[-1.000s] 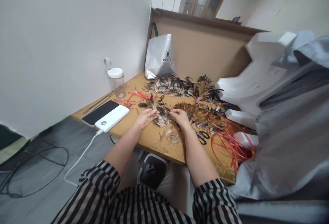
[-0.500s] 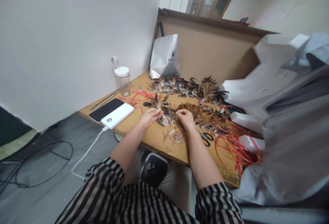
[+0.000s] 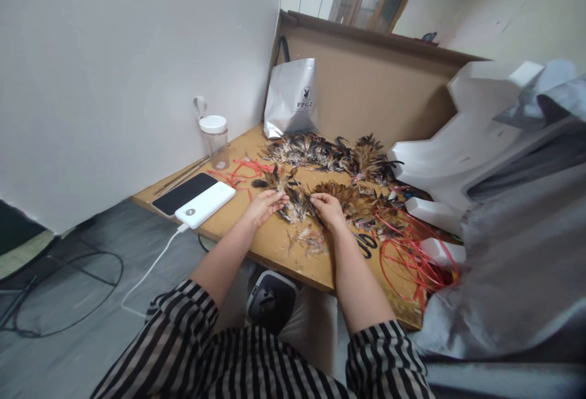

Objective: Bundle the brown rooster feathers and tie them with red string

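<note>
Brown and black feathers (image 3: 334, 161) lie in heaps across the wooden table (image 3: 274, 243). My left hand (image 3: 264, 204) rests at the near edge of the heap, fingers curled round a small bunch of feathers (image 3: 297, 204). My right hand (image 3: 328, 209) sits just to the right of that bunch, fingers bent and pinching at the same feathers. Both forearms reach out from striped sleeves. A few loose feathers (image 3: 309, 241) lie on the table below the hands.
A white power bank (image 3: 205, 204) with its cable and a black phone (image 3: 185, 193) lie at the left. A lidded jar (image 3: 215, 140) and a silver bag (image 3: 290, 97) stand behind. Red strings (image 3: 412, 258), black scissors (image 3: 366, 244), white foam blocks (image 3: 434, 213) and grey cloth (image 3: 522, 252) fill the right.
Both hands stay at the same bunch of feathers with only small finger movements. The camera view has shifted slightly.
</note>
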A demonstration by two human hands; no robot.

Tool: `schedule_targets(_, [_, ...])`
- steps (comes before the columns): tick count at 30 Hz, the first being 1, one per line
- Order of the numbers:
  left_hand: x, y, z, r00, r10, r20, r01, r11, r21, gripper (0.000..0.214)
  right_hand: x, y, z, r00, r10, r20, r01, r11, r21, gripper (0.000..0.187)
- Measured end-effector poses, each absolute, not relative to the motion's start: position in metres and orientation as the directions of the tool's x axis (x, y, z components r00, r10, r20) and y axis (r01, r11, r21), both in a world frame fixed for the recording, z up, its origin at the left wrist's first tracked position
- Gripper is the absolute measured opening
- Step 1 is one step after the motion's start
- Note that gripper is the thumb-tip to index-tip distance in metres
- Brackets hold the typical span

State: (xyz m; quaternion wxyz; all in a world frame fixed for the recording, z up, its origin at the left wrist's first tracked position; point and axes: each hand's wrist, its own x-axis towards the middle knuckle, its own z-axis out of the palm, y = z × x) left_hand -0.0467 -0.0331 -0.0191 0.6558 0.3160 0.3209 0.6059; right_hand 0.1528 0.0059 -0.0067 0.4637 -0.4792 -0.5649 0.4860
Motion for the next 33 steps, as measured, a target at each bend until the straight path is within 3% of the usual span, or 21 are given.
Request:
schedule_targets(12, [-0.041,-0.034,-0.015,0.104,0.994,-0.028,-0.572,0.083,0.816,0.016,0.124,-0.008,0.029,-0.105,0.992,0.067,-0.288,0.035,-0.957,0.037])
schedule_targets(19, [-0.041,-0.034,-0.013,0.122,0.992,-0.012,-0.570,0.080,0.818,0.018,0.086,-0.011,0.045,-0.158,0.969,0.189,-0.239,0.148,-0.960,0.033])
schedule_targets(33, [-0.040,-0.035,-0.012,0.079,0.997,-0.010,-0.545,0.052,0.837,0.020,0.087,-0.004,0.025,-0.175,0.973,0.150,-0.258,0.102,-0.961,0.031])
